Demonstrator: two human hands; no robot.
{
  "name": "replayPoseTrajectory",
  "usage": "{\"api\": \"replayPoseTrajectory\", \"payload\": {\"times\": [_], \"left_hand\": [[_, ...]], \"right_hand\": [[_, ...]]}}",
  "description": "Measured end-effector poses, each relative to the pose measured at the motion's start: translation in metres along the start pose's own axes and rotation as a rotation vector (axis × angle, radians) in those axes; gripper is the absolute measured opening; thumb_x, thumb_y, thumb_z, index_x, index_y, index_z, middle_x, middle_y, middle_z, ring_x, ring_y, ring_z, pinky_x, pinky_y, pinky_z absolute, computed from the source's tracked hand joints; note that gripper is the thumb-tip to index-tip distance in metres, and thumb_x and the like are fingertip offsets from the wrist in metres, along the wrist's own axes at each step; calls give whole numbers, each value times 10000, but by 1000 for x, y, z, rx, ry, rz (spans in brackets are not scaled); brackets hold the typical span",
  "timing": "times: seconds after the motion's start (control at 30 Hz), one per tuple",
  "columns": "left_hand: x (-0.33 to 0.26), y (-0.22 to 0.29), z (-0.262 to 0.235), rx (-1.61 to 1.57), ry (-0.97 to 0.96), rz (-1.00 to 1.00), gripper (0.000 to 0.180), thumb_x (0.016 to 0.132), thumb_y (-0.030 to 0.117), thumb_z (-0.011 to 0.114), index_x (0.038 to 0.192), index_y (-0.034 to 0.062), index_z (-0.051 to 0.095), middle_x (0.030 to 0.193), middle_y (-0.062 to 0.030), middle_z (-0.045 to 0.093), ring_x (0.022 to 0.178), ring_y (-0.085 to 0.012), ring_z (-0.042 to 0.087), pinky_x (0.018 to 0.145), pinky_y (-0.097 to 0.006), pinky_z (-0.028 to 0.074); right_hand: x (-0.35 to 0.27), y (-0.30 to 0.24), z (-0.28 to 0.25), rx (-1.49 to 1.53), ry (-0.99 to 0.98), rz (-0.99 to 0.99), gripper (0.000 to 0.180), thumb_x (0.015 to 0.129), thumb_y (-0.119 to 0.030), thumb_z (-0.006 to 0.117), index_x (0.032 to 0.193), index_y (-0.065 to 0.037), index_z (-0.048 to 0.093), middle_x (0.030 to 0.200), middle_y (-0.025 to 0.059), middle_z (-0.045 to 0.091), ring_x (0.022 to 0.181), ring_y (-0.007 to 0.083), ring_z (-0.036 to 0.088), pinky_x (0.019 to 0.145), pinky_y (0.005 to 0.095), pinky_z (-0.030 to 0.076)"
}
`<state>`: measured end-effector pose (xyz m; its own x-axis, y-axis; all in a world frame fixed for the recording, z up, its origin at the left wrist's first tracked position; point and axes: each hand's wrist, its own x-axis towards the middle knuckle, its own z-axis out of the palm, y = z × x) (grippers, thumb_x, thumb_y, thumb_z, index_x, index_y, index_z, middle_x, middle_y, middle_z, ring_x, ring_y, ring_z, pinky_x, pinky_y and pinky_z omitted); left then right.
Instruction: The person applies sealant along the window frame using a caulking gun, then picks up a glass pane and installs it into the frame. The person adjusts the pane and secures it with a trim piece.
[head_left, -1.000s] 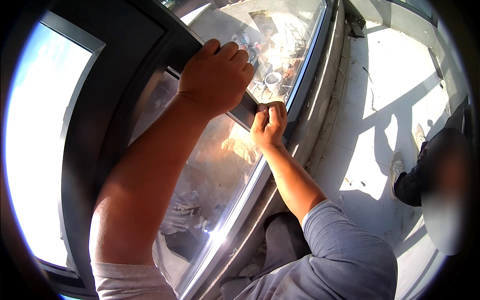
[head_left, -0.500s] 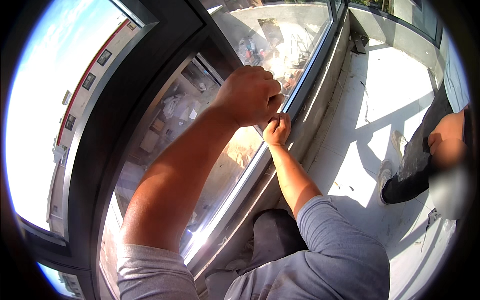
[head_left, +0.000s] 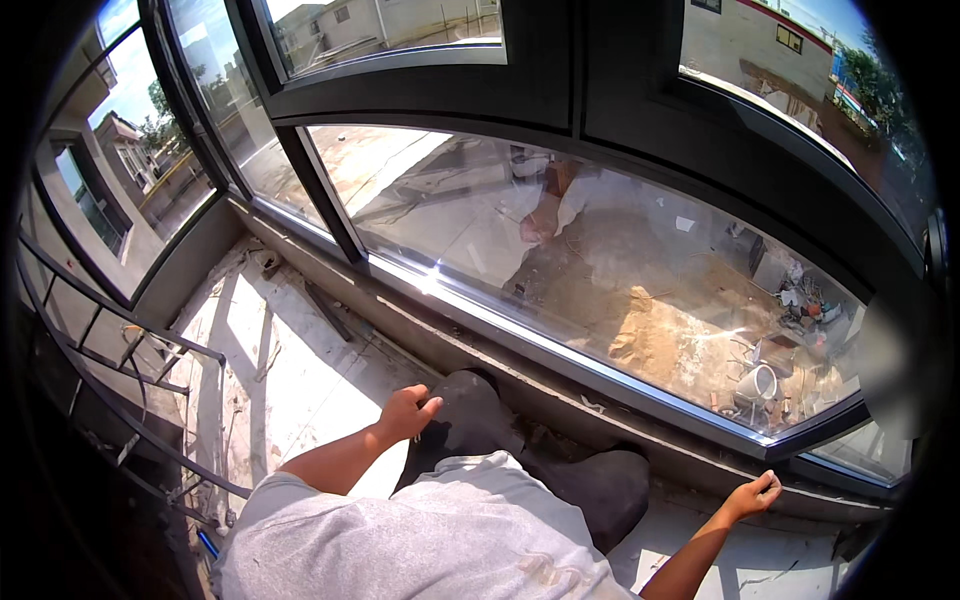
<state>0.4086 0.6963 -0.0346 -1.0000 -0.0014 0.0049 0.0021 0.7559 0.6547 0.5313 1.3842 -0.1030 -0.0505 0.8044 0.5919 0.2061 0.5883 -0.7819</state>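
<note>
Fingers of both hands curl loosely, gripping nothing. The wide window pane, clear glass in a dark frame, runs across above the concrete sill. The left hand hangs below that sill beside a dark-trousered knee; the right hand touches the sill's lower edge. Bare sunlit floor spreads left of the sill.
</note>
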Motion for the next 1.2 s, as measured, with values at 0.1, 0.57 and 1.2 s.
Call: {"api": "replayPoseTrajectory", "payload": {"times": [0.1, 0.57, 1.2], "left_hand": [[-34, -143, -23, 20, 351, -413, 388, 888, 322, 690, 723, 5, 538, 672, -179, 603, 609, -318, 562, 624, -437, 467], [30, -336, 54, -411, 367, -776, 279, 874, 275, 716, 822, 28, 597, 762, -111, 660, 732, -236, 622, 713, -384, 513], [195, -220, -254, -529, 441, -446, 230, 918, 198, 683, 819, 19, 578, 681, -63, 597, 641, -144, 550, 619, -320, 471]], "right_hand": [[-55, -136, 36, 228, -255, -143, 204, 1008, -155, 579, 928, 32, 592, 855, 88, 579, 781, 219, 535, 736, 336, 468], [-157, -516, 195, 515, -615, -1411, 117, 875, -64, 592, 989, -40, 594, 1042, 123, 630, 1038, 333, 573, 929, 468, 451], [-219, -876, 214, 437, -807, -1227, 284, 978, -168, 462, 1166, 18, 566, 1223, 206, 594, 1194, 370, 535, 1070, 525, 408]]}}
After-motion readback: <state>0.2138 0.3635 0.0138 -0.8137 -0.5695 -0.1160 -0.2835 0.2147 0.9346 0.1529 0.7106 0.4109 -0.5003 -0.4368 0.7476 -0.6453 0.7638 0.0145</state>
